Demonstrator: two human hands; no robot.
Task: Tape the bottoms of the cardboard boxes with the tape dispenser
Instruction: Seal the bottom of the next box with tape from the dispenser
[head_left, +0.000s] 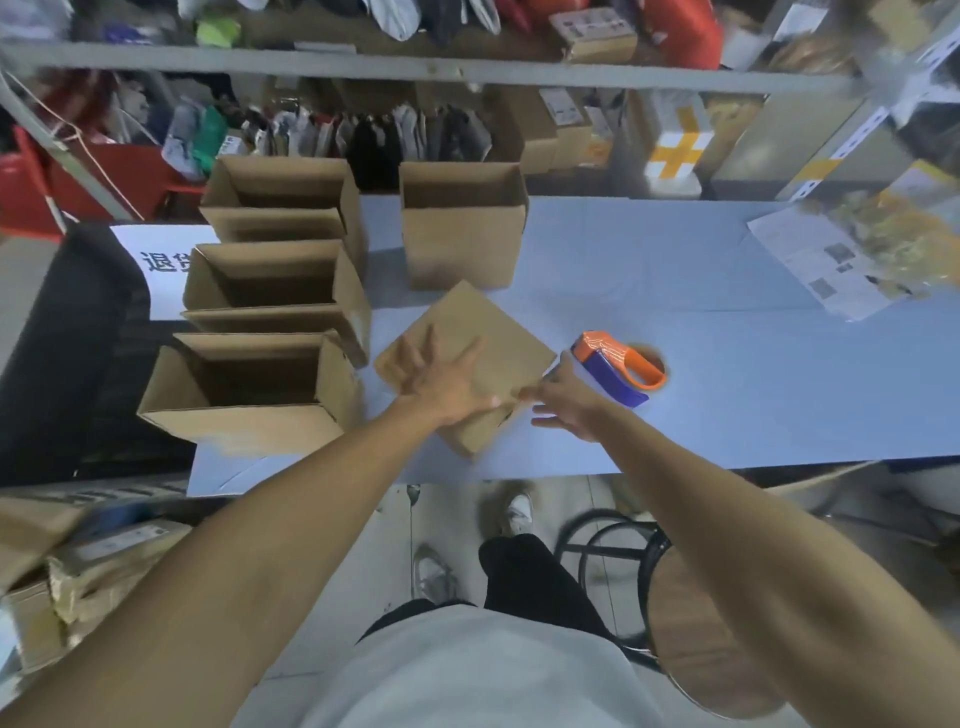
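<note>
Left hand (441, 374): I see it spread flat on the tilted box (488, 358).
Right hand (566, 400): fingers apart, touching its edge.
Tape dispenser (618, 369): on the surface (727, 364), just beside.

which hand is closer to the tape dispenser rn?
Right. The right hand hovers open just beside the tape dispenser, not touching it. The left hand lies flat on the upturned cardboard box, farther away.

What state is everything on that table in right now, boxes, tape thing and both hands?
Box under the hands: flaps closed, lying tilted on the table.
Three boxes at left: upright, tops open.
Box at back: upright, top open.
Tape dispenser: lying on the table, not held.
Left hand: fingers spread, pressing on the box.
Right hand: open, at the box's edge.
</note>
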